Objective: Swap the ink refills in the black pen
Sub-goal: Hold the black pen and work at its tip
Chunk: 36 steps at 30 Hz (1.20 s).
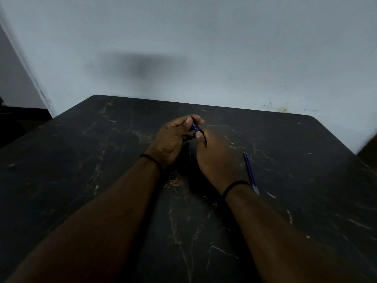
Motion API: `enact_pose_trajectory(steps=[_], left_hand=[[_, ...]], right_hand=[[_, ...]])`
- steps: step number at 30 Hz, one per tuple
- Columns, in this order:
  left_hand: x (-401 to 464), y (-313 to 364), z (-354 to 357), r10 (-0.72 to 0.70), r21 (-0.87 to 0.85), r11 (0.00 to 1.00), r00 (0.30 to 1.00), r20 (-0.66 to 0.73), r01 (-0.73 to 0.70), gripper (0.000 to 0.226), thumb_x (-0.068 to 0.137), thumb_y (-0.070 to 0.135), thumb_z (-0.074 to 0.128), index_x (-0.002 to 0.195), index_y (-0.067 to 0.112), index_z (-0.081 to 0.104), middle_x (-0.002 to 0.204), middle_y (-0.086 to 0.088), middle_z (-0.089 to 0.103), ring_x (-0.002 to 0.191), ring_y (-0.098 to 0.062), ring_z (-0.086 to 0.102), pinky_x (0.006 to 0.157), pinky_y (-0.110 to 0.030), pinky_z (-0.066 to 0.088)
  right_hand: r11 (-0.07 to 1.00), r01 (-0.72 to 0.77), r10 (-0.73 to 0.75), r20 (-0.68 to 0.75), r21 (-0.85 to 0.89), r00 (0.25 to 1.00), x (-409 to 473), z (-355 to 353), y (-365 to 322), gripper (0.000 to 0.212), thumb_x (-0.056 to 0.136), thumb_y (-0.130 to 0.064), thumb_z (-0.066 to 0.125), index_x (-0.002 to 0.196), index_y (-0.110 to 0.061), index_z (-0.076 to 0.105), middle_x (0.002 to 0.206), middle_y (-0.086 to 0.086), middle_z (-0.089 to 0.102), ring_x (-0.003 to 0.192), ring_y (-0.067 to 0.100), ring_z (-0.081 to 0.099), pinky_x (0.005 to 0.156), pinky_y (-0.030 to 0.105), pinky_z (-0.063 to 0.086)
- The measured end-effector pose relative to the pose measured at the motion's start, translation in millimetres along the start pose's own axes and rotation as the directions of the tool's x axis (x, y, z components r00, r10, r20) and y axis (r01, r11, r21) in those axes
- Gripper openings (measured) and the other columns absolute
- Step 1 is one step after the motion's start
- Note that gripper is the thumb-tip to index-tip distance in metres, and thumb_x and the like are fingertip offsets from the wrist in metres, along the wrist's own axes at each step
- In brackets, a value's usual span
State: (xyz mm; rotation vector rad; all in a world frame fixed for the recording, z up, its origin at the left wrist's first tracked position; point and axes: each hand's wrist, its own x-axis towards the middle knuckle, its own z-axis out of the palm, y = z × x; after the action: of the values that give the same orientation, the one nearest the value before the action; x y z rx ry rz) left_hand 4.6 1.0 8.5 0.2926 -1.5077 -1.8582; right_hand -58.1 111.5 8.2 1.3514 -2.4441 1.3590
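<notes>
Head view: the black pen (195, 127) was pinched above the table (285, 201) between both hands, left hand (173, 139) at its far end, right hand (216, 156) nearer. A blue refill (250, 173) lay right of them.

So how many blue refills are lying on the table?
1, possibly 2 lying together: the blue refills lie on the table right of the right hand. Others could be hidden under the hands.

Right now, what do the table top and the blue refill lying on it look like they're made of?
Table top: dark stone or a marble-look laminate, judging by pale veins and dull sheen; can't tell which. Blue refill: likely thin plastic tube, translucent blue.
</notes>
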Motion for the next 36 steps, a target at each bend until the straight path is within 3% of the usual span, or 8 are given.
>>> enact_pose_trajectory(steps=[2,5,8,12,16,25,36], left_hand=[[0.8,0.3,0.8,0.000,-0.038,0.999,1.000,0.017,0.000,0.024,0.101,0.013,0.044,0.102,0.010,0.068,0.099,-0.002,0.074,0.094,-0.016,0.069,0.081,-0.027,0.056],[2.9,-0.4,1.1,0.011,-0.053,0.999,0.999,0.036,-0.010,0.025,0.102,0.012,0.043,0.103,0.009,0.068,0.099,-0.004,0.074,0.096,-0.019,0.067,0.086,-0.031,0.055],[3.4,-2.5,1.6,0.002,-0.072,0.997,0.999,0.053,0.002,0.025,0.101,0.013,0.044,0.102,0.011,0.069,0.098,-0.003,0.075,0.093,-0.020,0.066,0.088,-0.037,0.049],[2.7,-3.2,0.7,0.005,-0.102,0.995,0.998,0.059,0.001,0.025,0.101,0.013,0.045,0.100,0.009,0.069,0.097,-0.003,0.075,0.092,-0.017,0.067,0.087,-0.034,0.052],[2.8,-3.3,1.4,0.012,-0.113,0.994,0.999,0.052,-0.006,0.024,0.102,0.010,0.043,0.099,0.006,0.067,0.094,-0.004,0.074,0.093,-0.016,0.067,0.093,-0.032,0.052],[3.2,-3.9,0.1,-0.002,-0.153,0.988,0.997,0.075,0.014,0.024,0.101,0.012,0.042,0.096,0.007,0.065,0.092,-0.006,0.068,0.092,-0.019,0.062,0.092,-0.033,0.049],[-1.7,1.9,4.0,-0.012,-0.123,0.992,0.999,0.051,0.018,0.026,0.103,0.014,0.039,0.091,0.005,0.060,0.091,-0.010,0.059,0.087,-0.019,0.056,0.090,-0.033,0.046]], right_hand=[[0.999,-0.027,0.027,0.014,0.018,1.000,1.3,0.9,-0.3,0.029,0.105,-0.034,0.036,0.106,-0.020,0.061,0.089,-0.004,0.059,0.085,0.017,0.056,0.072,0.030,0.036],[0.997,-0.064,0.063,0.033,0.035,0.997,1.8,-0.6,-0.6,0.031,0.105,-0.035,0.035,0.108,-0.020,0.063,0.094,-0.001,0.063,0.088,0.020,0.058,0.074,0.031,0.038],[0.995,-0.094,0.093,0.057,0.023,0.994,2.0,-3.8,-0.7,0.036,0.106,-0.036,0.034,0.104,-0.016,0.064,0.092,0.002,0.063,0.086,0.021,0.057,0.070,0.032,0.036],[0.993,-0.117,0.116,0.057,0.022,0.992,3.0,-4.7,-2.7,0.040,0.106,-0.036,0.036,0.094,-0.009,0.063,0.084,0.005,0.061,0.079,0.021,0.056,0.061,0.031,0.034],[0.991,-0.133,0.133,0.026,0.020,0.991,3.2,-2.5,-5.2,0.039,0.105,-0.036,0.040,0.089,-0.008,0.062,0.079,0.007,0.060,0.077,0.025,0.057,0.066,0.031,0.034],[0.980,-0.178,0.177,0.022,0.088,0.984,2.1,-1.8,-4.9,0.042,0.102,-0.040,0.044,0.065,-0.020,0.046,0.061,-0.004,0.048,0.058,0.013,0.047,0.053,0.028,0.028],[0.970,-0.201,0.196,0.052,0.139,0.979,0.8,-1.9,-9.2,0.044,0.102,-0.044,0.042,0.068,-0.020,0.055,0.059,-0.006,0.053,0.056,0.010,0.052,0.051,0.027,0.029]])
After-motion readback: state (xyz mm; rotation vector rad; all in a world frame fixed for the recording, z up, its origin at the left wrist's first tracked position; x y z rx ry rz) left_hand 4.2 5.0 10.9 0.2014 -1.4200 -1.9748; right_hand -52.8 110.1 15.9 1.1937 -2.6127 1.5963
